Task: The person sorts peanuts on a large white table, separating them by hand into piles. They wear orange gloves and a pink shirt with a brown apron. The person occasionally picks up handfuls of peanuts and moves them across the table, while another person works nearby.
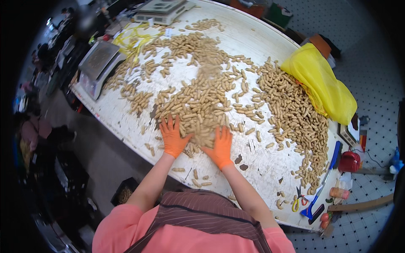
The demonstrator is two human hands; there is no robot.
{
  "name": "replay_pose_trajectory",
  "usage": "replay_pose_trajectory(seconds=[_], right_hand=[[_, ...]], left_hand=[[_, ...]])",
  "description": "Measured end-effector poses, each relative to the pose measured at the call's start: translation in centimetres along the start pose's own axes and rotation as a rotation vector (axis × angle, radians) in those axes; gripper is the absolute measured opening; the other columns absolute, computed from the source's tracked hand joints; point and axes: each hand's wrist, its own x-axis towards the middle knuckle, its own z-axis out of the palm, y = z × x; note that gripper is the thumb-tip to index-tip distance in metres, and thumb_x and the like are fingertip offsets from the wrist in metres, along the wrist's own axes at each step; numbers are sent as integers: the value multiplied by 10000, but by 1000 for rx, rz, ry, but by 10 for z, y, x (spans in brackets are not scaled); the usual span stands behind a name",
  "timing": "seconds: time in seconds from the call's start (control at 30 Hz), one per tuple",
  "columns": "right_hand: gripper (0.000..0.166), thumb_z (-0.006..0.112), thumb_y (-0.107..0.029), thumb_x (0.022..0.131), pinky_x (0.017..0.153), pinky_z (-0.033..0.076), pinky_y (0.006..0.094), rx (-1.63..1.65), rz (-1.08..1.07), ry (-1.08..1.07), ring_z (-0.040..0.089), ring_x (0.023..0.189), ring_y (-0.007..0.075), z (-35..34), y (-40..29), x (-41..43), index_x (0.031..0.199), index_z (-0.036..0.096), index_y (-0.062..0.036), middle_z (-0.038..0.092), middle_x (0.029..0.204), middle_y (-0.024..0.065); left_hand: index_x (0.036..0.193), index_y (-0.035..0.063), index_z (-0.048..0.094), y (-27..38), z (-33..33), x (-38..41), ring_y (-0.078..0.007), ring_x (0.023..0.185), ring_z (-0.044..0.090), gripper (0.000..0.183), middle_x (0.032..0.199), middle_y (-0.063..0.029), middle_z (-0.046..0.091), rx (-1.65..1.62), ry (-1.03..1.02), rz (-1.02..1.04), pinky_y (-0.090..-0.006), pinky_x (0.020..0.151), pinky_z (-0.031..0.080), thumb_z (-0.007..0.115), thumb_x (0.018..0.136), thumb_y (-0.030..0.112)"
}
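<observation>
My left hand [173, 139], in an orange glove, lies spread at the near left side of a central heap of unshelled peanuts [197, 98]. On the heap's near right side, my right hand [220, 148], gloved the same way, touches the nuts with its fingers pointing away from me. Both hands have fingers apart and grasp nothing. Between them some peanuts look blurred. The heap spreads over a worn white tabletop [215, 178], and stray nuts lie near my wrists. A second, larger peanut pile [294, 120] covers the table's right side.
A yellow mesh sack [322, 82] leans over the right pile. Scissors [297, 200] and a blue-handled brush [322, 183] lie at the right edge. One scale [99, 63] stands at the left, another [161, 11] at the back, near yellow netting [129, 39]. A black bin [125, 191] sits below.
</observation>
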Motion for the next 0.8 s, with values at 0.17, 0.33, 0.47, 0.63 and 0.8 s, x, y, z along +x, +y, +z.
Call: replay_pose_trajectory(seconds=[0.17,0.33,0.47,0.63,0.8], right_hand=[[1103,836,-448,603,1119,230,500,209,-7,96,273,1340,455,40,-10,108,1420,272,33,297,1422,316],[1006,806,-355,626,1089,277,504,284,-193,164,336,1283,468,88,-48,211,1390,304,67,348,1377,326],[876,770,-314,670,1077,296,488,396,-363,-103,387,1260,431,67,-38,228,1382,371,2,421,1344,270],[514,735,-248,736,1041,321,466,355,-273,-70,445,1209,363,-55,48,203,1189,580,-61,526,1239,196],[399,744,-280,725,923,402,451,-250,155,512,546,1046,328,-187,256,157,1071,666,-97,607,1119,131]], left_hand=[[1502,130,241,2,6,66,-392,1428,133,885,1546,-165,196,-45,76,49,-554,1147,56,623,823,550],[1489,104,267,-55,51,164,-342,1426,193,823,1541,-148,241,71,297,-141,-544,1140,125,525,877,590],[1439,82,363,-82,42,221,-322,1351,346,747,1464,-135,391,31,349,-198,-538,1104,204,515,897,573],[1435,85,368,-101,18,219,-306,1331,376,742,1431,-144,431,38,306,-161,-488,1104,230,522,896,570],[1453,57,324,-117,18,227,-322,1366,322,726,1462,-168,380,-352,178,-97,-453,1127,208,559,912,480]])
